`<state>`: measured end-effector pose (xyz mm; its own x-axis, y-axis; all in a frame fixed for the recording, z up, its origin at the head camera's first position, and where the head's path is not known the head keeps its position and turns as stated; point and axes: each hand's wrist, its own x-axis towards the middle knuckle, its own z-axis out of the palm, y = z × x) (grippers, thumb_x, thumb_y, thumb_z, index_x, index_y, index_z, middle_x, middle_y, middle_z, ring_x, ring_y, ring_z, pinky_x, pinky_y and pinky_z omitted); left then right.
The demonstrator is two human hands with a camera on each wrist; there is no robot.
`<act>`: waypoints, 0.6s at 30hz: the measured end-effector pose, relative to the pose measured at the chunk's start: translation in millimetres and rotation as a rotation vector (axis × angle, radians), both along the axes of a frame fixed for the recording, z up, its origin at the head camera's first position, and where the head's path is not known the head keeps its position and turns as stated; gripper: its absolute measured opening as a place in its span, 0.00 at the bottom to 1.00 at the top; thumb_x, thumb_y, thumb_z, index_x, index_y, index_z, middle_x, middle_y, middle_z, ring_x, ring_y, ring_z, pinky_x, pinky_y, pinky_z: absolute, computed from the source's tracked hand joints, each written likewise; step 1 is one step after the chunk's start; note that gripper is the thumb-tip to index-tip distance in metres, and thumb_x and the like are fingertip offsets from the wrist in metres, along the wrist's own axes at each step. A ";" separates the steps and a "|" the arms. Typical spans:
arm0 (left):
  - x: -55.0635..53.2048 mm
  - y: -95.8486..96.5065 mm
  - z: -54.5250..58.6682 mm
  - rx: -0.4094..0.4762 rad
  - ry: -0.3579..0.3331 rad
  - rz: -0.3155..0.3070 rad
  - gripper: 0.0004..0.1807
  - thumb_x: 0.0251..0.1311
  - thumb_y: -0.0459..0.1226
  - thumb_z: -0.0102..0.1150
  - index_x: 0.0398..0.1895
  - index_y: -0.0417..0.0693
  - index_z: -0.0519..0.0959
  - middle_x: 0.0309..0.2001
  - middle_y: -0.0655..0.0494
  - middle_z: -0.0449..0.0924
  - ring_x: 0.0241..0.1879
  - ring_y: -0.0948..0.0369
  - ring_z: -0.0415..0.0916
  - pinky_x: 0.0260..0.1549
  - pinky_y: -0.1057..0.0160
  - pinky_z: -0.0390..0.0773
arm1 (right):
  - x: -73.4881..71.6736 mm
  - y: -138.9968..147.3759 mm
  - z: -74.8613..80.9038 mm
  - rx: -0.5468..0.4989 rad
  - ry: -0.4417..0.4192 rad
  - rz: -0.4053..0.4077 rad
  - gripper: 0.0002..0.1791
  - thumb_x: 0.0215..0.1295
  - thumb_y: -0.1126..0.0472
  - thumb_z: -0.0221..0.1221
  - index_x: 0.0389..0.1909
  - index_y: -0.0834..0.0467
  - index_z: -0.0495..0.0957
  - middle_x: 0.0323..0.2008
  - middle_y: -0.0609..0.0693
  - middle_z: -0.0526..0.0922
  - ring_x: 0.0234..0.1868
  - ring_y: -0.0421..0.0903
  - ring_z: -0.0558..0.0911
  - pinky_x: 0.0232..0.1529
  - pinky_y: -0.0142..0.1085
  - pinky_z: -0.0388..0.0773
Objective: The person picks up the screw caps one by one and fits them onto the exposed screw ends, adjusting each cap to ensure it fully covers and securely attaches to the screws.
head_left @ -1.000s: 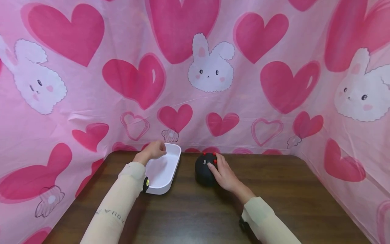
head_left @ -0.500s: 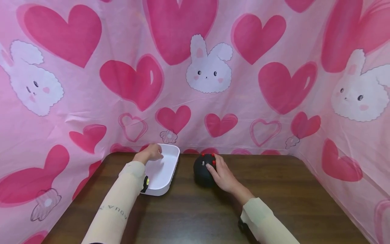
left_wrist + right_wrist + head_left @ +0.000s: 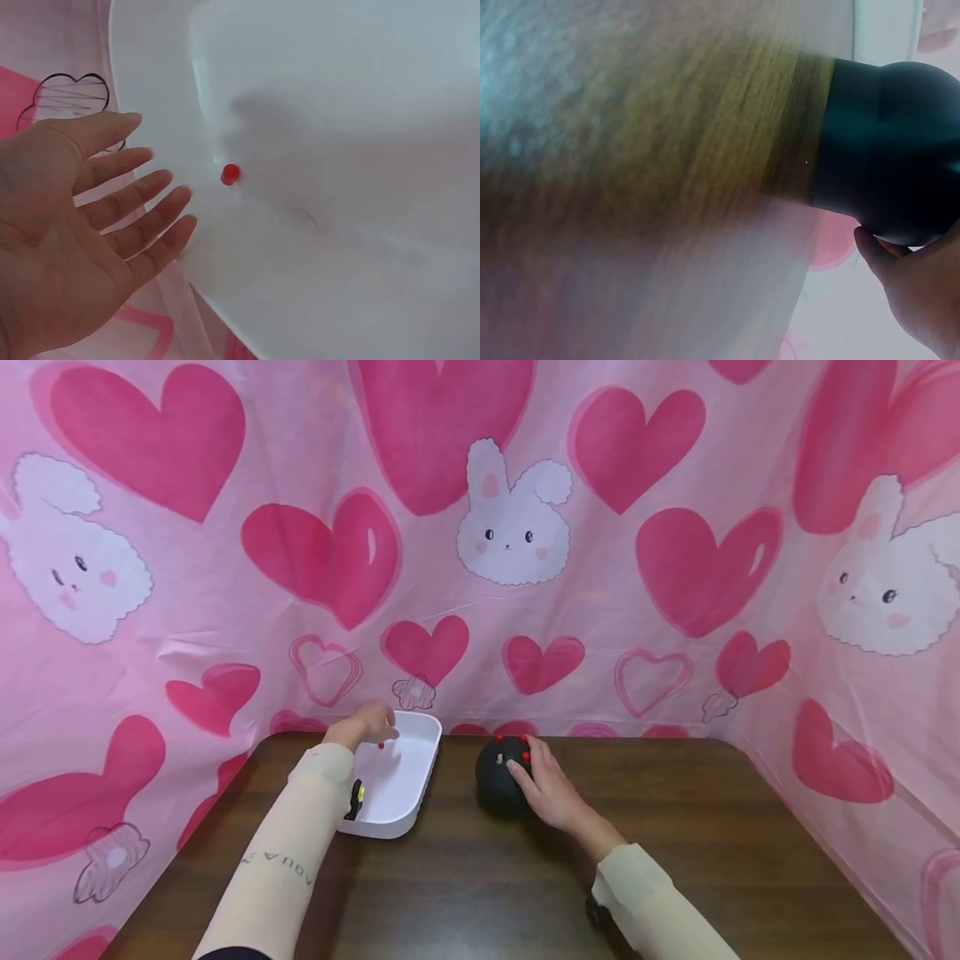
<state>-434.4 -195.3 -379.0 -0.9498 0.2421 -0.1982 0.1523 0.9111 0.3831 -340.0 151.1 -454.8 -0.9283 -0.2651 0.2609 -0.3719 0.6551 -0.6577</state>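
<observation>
My left hand point(image 3: 365, 727) hovers over the far left part of a white tray point(image 3: 408, 781). Its fingers are spread and relaxed, and nothing is between them in the left wrist view. Just beyond the fingertips, a red push pin point(image 3: 230, 174) lies on the tray's inner surface. My right hand point(image 3: 553, 789) holds a black dome-topped object point(image 3: 497, 789) by its right side, thumb in front and fingers behind. Several red pins point(image 3: 526, 757) and a grey one point(image 3: 500, 759) stick out near its top. The right wrist view shows its narrower base standing on the table.
The tray and the black object stand side by side on a dark brown wooden table point(image 3: 465, 893). A pink cloth point(image 3: 600, 577) with hearts and rabbits hangs close behind the table and along both sides.
My left hand has let go of the red push pin, which now shows in the tray. Its fingers have opened and it has lifted slightly. The right hand keeps its hold.
</observation>
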 end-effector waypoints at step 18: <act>-7.2 3.2 -5.9 -0.015 -0.069 0.054 0.19 0.69 0.39 0.61 0.56 0.33 0.77 0.44 0.44 0.83 0.43 0.51 0.79 0.49 0.49 0.81 | 1.5 -1.8 -0.6 -0.006 0.027 -0.006 0.40 0.77 0.42 0.51 0.78 0.62 0.53 0.71 0.62 0.64 0.70 0.60 0.67 0.70 0.62 0.64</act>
